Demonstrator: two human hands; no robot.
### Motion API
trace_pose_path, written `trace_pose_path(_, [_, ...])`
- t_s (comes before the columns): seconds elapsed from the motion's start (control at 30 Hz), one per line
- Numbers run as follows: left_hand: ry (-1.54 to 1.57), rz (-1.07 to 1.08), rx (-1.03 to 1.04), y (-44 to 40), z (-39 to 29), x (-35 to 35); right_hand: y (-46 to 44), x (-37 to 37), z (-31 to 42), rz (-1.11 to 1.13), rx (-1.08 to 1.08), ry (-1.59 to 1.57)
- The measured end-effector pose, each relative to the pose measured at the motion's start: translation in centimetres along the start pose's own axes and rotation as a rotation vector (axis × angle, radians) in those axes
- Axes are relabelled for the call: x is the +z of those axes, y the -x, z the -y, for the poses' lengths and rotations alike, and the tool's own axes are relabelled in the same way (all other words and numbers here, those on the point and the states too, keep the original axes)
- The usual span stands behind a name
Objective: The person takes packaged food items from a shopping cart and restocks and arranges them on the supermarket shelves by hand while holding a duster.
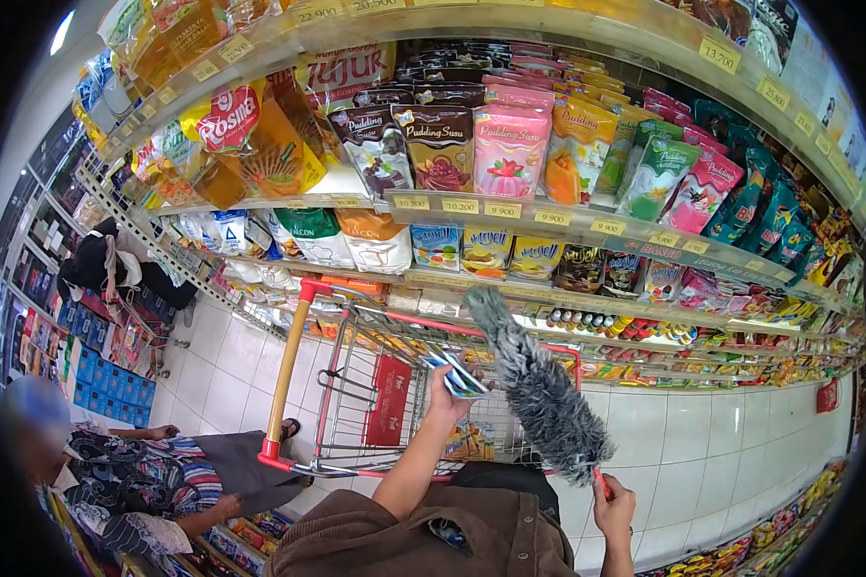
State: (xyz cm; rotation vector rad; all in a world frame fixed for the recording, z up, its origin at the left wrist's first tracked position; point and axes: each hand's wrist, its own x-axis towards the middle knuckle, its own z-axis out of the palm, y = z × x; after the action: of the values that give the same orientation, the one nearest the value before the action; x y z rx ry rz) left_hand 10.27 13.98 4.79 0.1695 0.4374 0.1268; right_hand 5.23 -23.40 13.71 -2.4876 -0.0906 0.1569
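Note:
My left hand (445, 392) is closed round a few small white and blue packets (465, 377), held over the shopping cart (287, 385). In my right hand (613, 505) is the red handle of a fluffy grey duster (539, 389). The duster slants up and to the left, its tip near the lower shelf edge. Pink pudding pouches (512, 149) and brown pudding pouches (433, 144) stand in rows on the shelf above. Below them sit yellow Nutrijell packets (486, 252).
A person in a patterned top (154, 481) stands at the lower left, beside the cart. Another person (115, 264) bends over a cart farther down the aisle. Oil pouches (279, 159) fill the upper left shelf. Another product shelf (789, 529) runs along the lower right.

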Motion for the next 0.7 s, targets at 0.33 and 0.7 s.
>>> trace_pose_path(0.33, [-0.27,-0.297,0.052,-2.0,-0.3,-1.2,0.4,-1.5,-2.5,-0.011,-0.007,-0.104])
trace_pose_path(0.7, [-0.023,0.066,0.018,-0.6,-0.3,-2.7,0.5,-2.3,0.4,-0.105,-0.051,0.102])
